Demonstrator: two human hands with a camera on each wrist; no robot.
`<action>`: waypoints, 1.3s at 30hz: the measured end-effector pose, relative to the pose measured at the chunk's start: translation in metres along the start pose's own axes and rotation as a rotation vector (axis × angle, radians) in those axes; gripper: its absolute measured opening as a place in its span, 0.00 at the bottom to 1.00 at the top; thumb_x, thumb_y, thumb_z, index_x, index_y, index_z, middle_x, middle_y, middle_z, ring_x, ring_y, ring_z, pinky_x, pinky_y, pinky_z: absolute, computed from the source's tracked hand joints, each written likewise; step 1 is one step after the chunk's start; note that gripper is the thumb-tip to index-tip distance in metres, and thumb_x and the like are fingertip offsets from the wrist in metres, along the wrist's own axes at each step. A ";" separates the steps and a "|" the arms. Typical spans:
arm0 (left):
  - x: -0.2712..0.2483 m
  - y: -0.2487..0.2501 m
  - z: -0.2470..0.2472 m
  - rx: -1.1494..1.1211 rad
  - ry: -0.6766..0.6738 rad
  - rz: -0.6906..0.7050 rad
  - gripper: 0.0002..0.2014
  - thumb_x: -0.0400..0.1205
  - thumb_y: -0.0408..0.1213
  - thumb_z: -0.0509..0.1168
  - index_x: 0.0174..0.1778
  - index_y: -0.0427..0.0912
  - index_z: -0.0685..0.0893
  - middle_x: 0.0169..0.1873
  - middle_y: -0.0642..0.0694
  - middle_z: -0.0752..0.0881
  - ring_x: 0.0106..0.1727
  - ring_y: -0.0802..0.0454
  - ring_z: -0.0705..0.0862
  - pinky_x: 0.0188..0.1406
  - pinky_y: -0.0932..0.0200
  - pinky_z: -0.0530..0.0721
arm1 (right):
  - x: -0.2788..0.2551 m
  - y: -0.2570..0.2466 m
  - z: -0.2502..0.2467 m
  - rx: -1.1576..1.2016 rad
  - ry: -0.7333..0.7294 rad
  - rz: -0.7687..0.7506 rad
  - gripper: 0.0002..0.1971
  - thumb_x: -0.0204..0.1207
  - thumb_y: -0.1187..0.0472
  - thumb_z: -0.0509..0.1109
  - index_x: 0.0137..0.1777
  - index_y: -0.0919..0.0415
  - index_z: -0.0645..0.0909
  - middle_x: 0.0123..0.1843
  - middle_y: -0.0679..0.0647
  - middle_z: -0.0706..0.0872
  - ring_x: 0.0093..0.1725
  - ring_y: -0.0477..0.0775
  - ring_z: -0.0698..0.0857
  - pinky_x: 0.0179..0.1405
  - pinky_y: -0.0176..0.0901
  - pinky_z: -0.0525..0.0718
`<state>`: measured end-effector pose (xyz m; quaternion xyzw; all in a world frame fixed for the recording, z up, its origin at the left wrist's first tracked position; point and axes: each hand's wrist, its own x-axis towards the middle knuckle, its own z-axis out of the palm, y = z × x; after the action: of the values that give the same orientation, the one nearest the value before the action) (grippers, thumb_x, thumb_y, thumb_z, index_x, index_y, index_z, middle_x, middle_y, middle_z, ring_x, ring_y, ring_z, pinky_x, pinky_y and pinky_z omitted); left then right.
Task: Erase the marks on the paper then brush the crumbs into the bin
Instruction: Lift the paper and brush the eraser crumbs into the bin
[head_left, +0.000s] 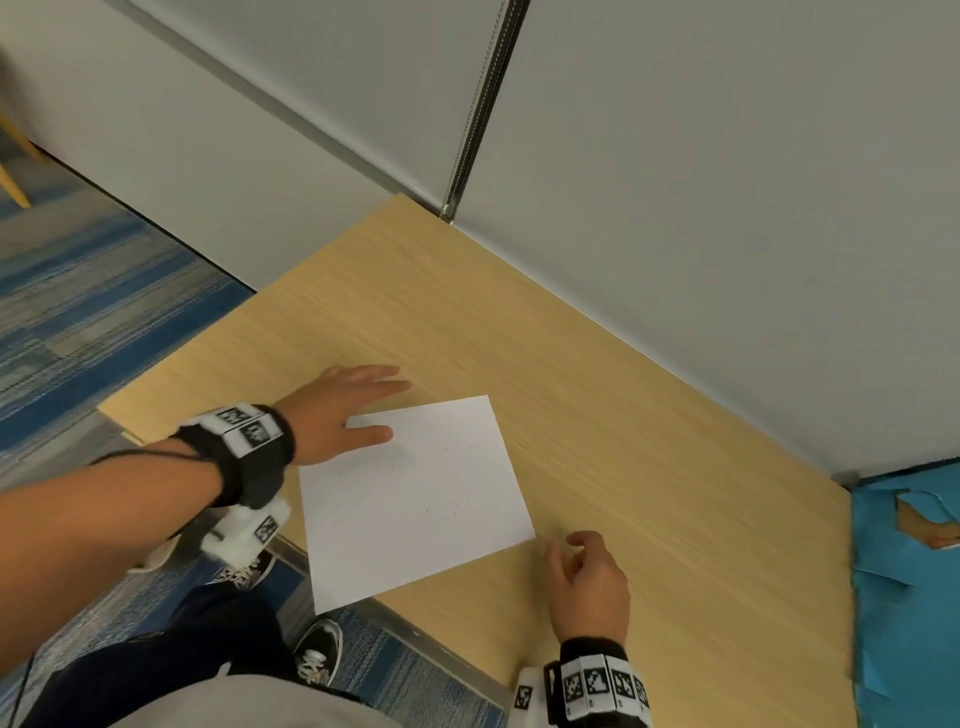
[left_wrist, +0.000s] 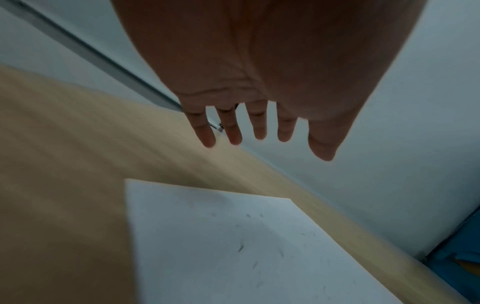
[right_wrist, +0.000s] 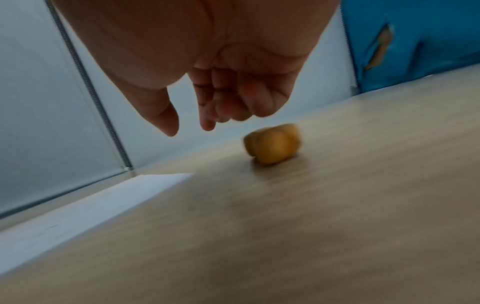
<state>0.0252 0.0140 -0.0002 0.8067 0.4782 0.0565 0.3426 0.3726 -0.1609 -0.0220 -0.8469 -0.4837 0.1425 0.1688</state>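
A white sheet of paper (head_left: 415, 499) lies askew on the wooden table (head_left: 597, 395), partly over the near edge. Small dark flecks (head_left: 452, 506) are scattered on the sheet, and they also show in the left wrist view as flecks (left_wrist: 240, 247) on the paper (left_wrist: 233, 257). My left hand (head_left: 389, 410) is spread flat at the sheet's far left corner, thumb on the paper, fingers (left_wrist: 259, 131) straight. My right hand (head_left: 566, 551) hovers just off the sheet's right corner, fingers loosely curled, holding nothing. An orange-tan eraser (right_wrist: 272, 144) lies on the table just beyond that right hand (right_wrist: 189, 129).
A blue-lined container (head_left: 909, 571) with a torn lining stands against the table's right end. Grey wall panels (head_left: 675, 208) run along the far side of the table. Blue patterned carpet (head_left: 78, 312) and my shoes lie below the near and left edges.
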 end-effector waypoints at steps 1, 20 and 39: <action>-0.013 -0.007 0.000 -0.072 0.034 -0.022 0.28 0.87 0.58 0.65 0.82 0.74 0.62 0.85 0.61 0.67 0.84 0.51 0.67 0.83 0.49 0.68 | 0.004 -0.007 0.006 0.021 -0.003 -0.053 0.15 0.78 0.49 0.72 0.60 0.57 0.83 0.42 0.48 0.86 0.40 0.50 0.84 0.40 0.46 0.85; -0.117 -0.058 0.055 -0.652 0.179 -0.583 0.25 0.81 0.44 0.77 0.65 0.58 0.68 0.46 0.38 0.91 0.40 0.41 0.93 0.47 0.37 0.93 | 0.023 -0.085 0.061 -0.011 -0.245 -0.196 0.36 0.70 0.52 0.81 0.76 0.59 0.71 0.69 0.58 0.80 0.65 0.60 0.82 0.64 0.52 0.82; -0.216 -0.138 0.021 -1.042 0.412 -0.465 0.27 0.82 0.15 0.67 0.75 0.41 0.81 0.65 0.58 0.90 0.67 0.53 0.88 0.57 0.66 0.87 | -0.026 -0.145 0.092 0.330 -0.545 -0.083 0.17 0.79 0.43 0.70 0.42 0.57 0.85 0.37 0.52 0.91 0.37 0.55 0.90 0.41 0.58 0.91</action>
<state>-0.1832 -0.1290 -0.0489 0.3796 0.6079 0.3619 0.5962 0.2110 -0.1006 -0.0416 -0.7183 -0.5157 0.4334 0.1739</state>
